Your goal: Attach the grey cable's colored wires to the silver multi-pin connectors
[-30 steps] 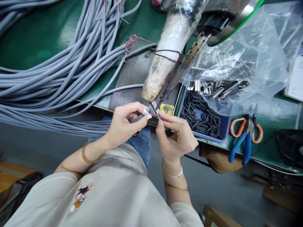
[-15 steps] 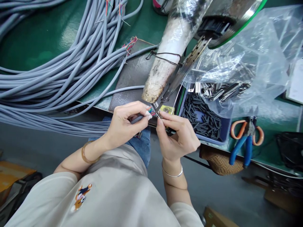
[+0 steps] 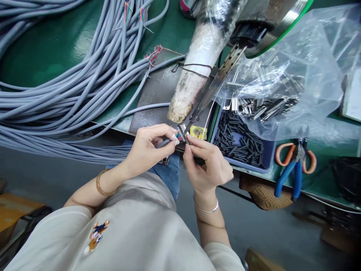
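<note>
Between the fingertips of my left hand (image 3: 150,150) is the end of a grey cable (image 3: 163,143), its thin coloured wires fanned out. My right hand (image 3: 207,160) pinches the near end of a small metal connector (image 3: 183,131) with a row of pins. The wires meet this connector. Just above it are the dark tip of a soldering iron (image 3: 204,98) and the burnt end of a white wrapped tube (image 3: 188,86). Fingers partly cover the connector and the wire ends.
Bundled grey cables (image 3: 84,90) lie at the left. A blue bin (image 3: 269,150) holds black sleeves, beside a plastic bag (image 3: 316,86) with metal connectors. Pliers (image 3: 297,173) and orange-handled scissors (image 3: 311,162) sit at the table's right edge. A solder reel (image 3: 290,26) stands behind.
My right hand has shifted slightly left, with the connector. More of the yellow label beyond it shows. My left hand remains pinched on the cable.
</note>
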Available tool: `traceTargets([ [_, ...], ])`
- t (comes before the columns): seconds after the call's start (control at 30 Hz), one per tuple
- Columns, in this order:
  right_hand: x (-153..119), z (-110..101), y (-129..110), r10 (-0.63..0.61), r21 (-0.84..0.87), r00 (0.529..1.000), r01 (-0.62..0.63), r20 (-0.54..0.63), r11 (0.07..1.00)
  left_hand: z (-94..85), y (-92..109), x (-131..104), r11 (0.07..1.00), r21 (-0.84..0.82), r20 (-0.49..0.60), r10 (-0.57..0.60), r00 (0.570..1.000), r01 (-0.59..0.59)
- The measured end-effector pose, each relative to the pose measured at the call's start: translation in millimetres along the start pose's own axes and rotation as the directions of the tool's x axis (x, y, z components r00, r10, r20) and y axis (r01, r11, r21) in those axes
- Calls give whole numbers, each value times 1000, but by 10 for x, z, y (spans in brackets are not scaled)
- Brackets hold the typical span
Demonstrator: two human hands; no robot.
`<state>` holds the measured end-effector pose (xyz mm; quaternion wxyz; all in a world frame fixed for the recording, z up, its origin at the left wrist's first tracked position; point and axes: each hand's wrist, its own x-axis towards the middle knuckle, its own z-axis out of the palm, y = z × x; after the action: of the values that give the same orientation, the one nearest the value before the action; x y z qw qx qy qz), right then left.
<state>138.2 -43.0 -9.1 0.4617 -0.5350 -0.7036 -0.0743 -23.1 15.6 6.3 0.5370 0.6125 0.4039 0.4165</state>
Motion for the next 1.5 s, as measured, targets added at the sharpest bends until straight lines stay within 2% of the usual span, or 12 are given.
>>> traceTargets([
  [0.2, 7, -31, -47, -13, -43, 1000, 13, -2, 999, 8, 4, -49, 1000, -21, 12, 6, 1000, -6],
  [0.37, 33, -3, -68, 45, -3, 999, -45, 3, 999, 20, -27, -51, 1000, -27, 15, 4, 1000, -3],
  [0.53, 68, 31, -53, 94, 64, 996, -93, -6, 994, 4, -25, -5, 998, 5, 12, 55, 998, -55],
  [0.83, 100, 24, -65, 85, 61, 996, -82, -38, 995, -14, 40, 31, 987, 42, -6, 158, 987, -157],
  [1.13, 44, -6, -32, -26, -25, 998, 27, 49, 999, -30, 18, 9, 1000, 6, 41, -22, 999, 22],
  [1.33, 2, -63, -55, -55, -89, 998, 57, 25, 994, -19, 6, -76, 999, 31, 42, 27, 999, -28],
  [1.5, -22, -102, -71, 2, -90, 999, -6, -42, 996, -15, -39, -262, 992, 107, -27, 74, 997, -70],
])
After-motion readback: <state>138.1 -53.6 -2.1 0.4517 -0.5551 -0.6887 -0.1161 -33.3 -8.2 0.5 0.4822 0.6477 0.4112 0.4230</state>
